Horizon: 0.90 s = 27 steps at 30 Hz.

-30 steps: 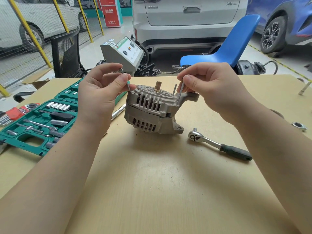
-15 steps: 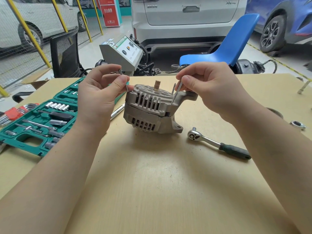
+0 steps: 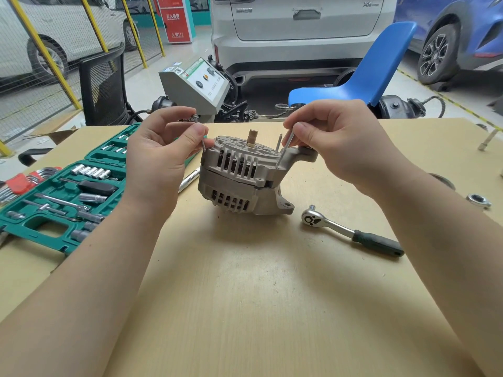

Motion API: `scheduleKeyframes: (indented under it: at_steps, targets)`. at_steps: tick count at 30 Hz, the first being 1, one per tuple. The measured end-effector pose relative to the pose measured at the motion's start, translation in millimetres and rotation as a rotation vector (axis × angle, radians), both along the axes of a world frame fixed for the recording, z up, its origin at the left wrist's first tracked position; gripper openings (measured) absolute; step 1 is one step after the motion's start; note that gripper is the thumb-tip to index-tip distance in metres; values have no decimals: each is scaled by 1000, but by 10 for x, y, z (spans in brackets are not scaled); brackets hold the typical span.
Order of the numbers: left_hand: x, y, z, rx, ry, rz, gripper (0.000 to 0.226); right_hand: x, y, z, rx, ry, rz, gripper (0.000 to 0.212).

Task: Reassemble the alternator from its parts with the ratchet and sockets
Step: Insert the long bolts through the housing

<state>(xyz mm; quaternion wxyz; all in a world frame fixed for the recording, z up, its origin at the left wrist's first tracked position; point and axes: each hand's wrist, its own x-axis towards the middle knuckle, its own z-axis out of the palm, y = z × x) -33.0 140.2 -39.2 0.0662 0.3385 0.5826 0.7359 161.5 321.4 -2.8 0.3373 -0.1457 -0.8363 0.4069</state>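
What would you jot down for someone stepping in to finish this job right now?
Left hand: pinches a long steel bolt at the grey cast-metal alternator, left rim.
Right hand: pinches a second long bolt, tip at the right-side hole.
Chrome ratchet with dark handle lies on the table, right; sockets sit in the green tool case, left.
Done: housing halves mated.
Left: seat bolts, tighten.

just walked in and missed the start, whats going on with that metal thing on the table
A person is putting an alternator back together on a table. Each hand pinches a long bolt: the left hand at the housing's left edge, the right hand feeding one down into its right side. The ratchet lies unused to the right, and the open socket case sits on the left.
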Motion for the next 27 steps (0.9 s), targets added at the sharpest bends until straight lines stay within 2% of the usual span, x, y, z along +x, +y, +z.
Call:
scheduleKeyframes:
  at_steps: [9,14,27]
  targets:
    - [-38,4,-48,-22,16,16,19,3,3,0,25,-24,-4,24]
    - [-46,12,-55,-21,14,19,19,2,13,15,129,-60,-41,24]
    - [-15,4,-31,-52,19,37,18,6,2,19,121,-62,-46,23]
